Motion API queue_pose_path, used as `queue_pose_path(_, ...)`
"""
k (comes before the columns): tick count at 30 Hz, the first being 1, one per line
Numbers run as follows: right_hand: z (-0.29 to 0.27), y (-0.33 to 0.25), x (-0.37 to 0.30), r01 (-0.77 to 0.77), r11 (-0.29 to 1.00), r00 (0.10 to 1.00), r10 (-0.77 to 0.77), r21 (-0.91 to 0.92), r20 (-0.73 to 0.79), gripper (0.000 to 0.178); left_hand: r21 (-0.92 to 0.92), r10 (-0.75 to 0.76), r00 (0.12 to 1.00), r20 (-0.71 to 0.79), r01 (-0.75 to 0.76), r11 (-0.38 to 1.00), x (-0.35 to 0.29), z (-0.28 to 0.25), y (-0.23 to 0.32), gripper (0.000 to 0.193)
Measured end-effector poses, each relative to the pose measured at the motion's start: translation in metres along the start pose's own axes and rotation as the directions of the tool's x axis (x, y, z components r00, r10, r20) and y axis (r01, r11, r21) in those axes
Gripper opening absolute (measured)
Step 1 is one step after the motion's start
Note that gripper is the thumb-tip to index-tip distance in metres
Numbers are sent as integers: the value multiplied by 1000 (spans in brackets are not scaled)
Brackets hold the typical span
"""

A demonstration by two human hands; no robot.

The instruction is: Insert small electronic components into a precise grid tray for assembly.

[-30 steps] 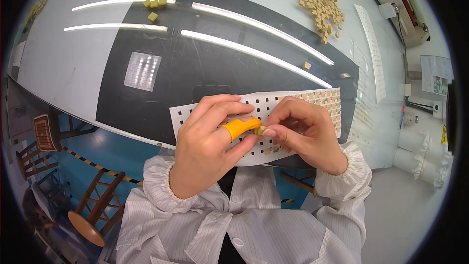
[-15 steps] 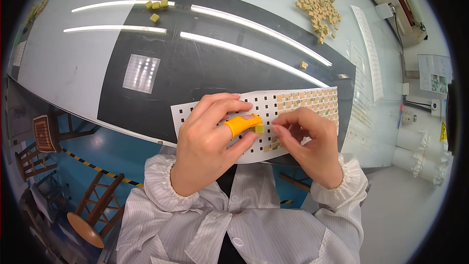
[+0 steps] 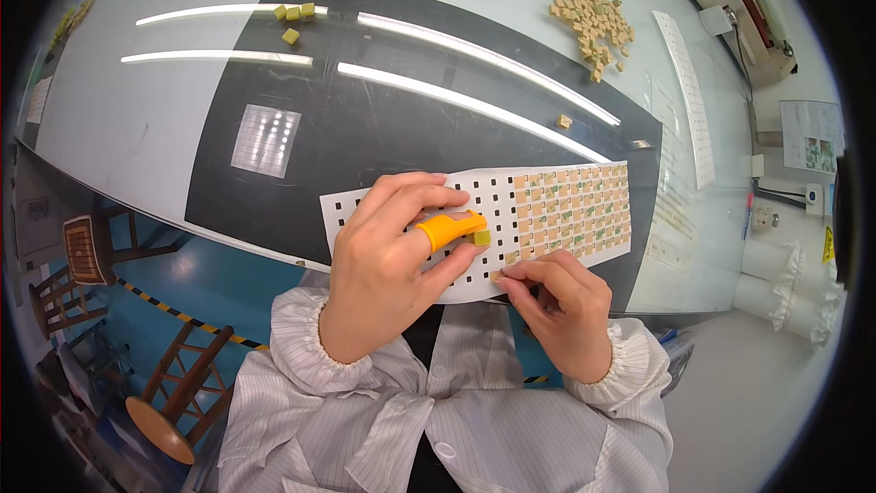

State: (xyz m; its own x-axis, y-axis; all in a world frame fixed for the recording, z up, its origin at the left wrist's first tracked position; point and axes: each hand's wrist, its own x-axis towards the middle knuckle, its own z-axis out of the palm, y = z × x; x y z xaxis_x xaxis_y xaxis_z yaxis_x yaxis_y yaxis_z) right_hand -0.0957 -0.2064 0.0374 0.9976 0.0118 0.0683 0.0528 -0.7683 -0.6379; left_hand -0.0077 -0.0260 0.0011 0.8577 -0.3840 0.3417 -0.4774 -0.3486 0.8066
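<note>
A white sheet (image 3: pixel 456 288) with rows of small black squares lies in front of me, its right part covered with small tan square pieces (image 3: pixel 570 210), some marked green. My left hand (image 3: pixel 388 251) rests over the left part of the sheet. It wears an orange-yellow finger cot (image 3: pixel 447 230) on the index finger and pinches a yellow-green cube (image 3: pixel 482 238) between that finger and the thumb. Near the sheet's front edge my right hand (image 3: pixel 566 310) is closed in a pinch, thumb and index finger at a small tan piece (image 3: pixel 495 276) that they partly hide.
The sheet lies on a dark mat (image 3: pixel 401 110). Beyond it sits a heap of tan pieces (image 3: pixel 593 23), with one lone piece (image 3: pixel 565 121) nearer. Several yellow-green cubes (image 3: pixel 292 13) lie at the far left. A transparent gridded square (image 3: pixel 265 140) is left of the sheet.
My right hand has moved down toward the sheet's front edge, uncovering more of the tan pieces. The left hand stays in place with the cube.
</note>
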Motion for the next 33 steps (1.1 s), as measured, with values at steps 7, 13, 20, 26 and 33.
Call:
queue_pose_path(7, -3, -2, 3, -97, 992, 995, 93, 82, 44, 15, -1, 19, 1000, 0, -19, 1000, 0, 0, -2, 30)
queue_pose_path(13, -24, 5, 30, -438, 751, 891, 286, 494, 354, 10, -2, 45, 999, -6, -45, 999, 1, -1, -1, 23)
queue_pose_path(20, -33, 3, 80, -690, 530, 698, 311, 492, 645, 13, -16, 10, 1000, 24, -10, 1000, 0, -1, -1, 23)
queue_pose_path(26, -34, 3, 90, -709, 553, 647, 262, 438, 717, 12, -13, 9, 999, 48, -9, 1000, 2, -3, 1, 27)
queue_pose_path(33, -32, 3, 91, -715, 553, 639, 270, 427, 720, 12, 3, 11, 999, 46, -11, 1000, 2, -2, 0, 26)
